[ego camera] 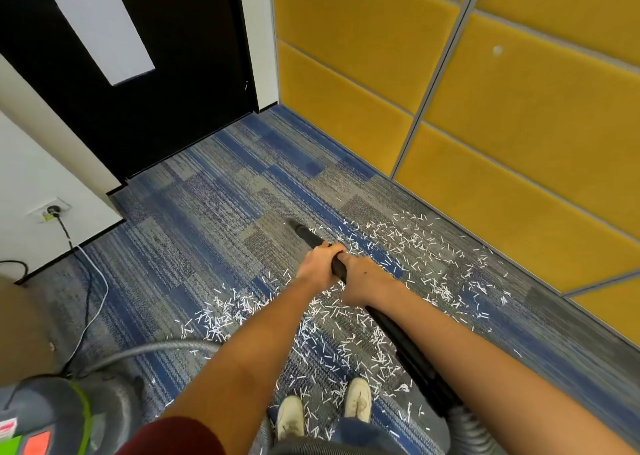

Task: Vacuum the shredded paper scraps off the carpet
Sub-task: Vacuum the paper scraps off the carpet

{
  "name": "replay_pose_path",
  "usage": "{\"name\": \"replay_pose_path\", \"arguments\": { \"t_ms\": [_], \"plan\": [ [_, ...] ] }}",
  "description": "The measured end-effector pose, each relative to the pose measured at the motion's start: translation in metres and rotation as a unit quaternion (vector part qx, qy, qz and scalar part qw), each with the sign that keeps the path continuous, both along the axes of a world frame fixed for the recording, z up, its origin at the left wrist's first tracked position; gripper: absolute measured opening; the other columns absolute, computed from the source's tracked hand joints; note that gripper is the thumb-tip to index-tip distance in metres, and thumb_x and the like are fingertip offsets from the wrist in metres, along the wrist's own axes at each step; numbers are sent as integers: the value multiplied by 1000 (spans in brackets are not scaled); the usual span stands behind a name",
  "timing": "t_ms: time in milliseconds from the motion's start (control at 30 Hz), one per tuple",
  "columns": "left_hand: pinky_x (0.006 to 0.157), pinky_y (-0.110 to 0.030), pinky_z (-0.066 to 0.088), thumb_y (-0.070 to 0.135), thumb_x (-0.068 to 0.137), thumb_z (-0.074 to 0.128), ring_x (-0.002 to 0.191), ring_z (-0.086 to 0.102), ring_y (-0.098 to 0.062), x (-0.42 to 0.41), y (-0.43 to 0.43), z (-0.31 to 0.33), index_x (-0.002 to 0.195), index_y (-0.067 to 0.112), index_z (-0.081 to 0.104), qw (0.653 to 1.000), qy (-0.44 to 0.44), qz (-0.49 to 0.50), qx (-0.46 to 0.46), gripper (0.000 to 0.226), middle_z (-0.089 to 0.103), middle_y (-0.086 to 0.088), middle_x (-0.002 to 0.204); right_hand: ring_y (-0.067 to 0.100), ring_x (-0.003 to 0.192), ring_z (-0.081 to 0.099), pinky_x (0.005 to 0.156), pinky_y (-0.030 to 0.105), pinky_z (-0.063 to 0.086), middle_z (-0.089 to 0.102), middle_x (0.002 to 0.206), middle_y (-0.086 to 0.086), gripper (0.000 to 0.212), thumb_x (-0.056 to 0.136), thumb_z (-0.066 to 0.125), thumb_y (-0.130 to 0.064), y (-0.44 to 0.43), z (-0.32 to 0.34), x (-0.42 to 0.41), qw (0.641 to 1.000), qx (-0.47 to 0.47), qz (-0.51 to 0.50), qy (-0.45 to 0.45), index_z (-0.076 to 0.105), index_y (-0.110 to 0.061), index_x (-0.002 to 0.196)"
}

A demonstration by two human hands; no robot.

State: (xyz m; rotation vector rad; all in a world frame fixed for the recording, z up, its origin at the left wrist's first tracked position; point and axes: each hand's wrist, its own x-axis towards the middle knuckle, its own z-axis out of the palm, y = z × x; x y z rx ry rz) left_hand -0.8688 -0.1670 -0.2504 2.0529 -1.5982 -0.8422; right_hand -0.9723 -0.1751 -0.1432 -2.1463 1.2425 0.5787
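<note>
Left of the black wand [306, 234], the vacuum body [52, 416] is cut off. Both grips, left hand [320, 264] and right hand [360, 278], clench the wand, hiding its middle. Paper scraps [398, 243] lie on the carpet [207, 194] on both sides of it.

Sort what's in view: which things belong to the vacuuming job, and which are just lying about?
Job: wand, gripped by left hand and right hand; scraps; carpet; hose; vacuum; plugged-in cord, probably its own.
Just there: door; yellow panels; shoes.
</note>
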Motion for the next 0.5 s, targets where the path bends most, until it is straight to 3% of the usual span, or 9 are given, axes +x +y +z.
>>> {"name": "replay_pose_path", "arguments": {
  "t_ms": [167, 300, 500],
  "plan": [
    [79, -44, 52, 4, 76, 61, 85, 61, -26, 7, 10, -5, 100, 24, 61, 1000, -19, -2, 10, 32, 59, -3, 93, 22, 90, 52, 79, 28, 48, 41, 99, 3, 61, 86, 54, -3, 9, 8, 2, 1000, 5, 16, -10, 32, -15, 142],
    [81, -38, 50, 3, 77, 61, 87, 58, -24, 17, 24, -4, 104, 20, 61, 1000, -25, 5, 13, 31, 55, 0, 92, 23, 90, 51, 79, 30, 47, 46, 111, 9, 57, 88, 54, -7, 21, 8, 9, 1000, 10, 29, -8, 32, -16, 141],
    [82, -33, 48, -1, 81, 57, 88, 58, -24, 24, 45, -11, 106, 19, 63, 1000, -12, 27, 1, 32, 58, -6, 101, 23, 94, 58, 84, 34, 53, 54, 111, 8, 56, 86, 56, -6, 41, -1, 18, 1000, 6, 25, -1, 34, -13, 138]
  ]
}}
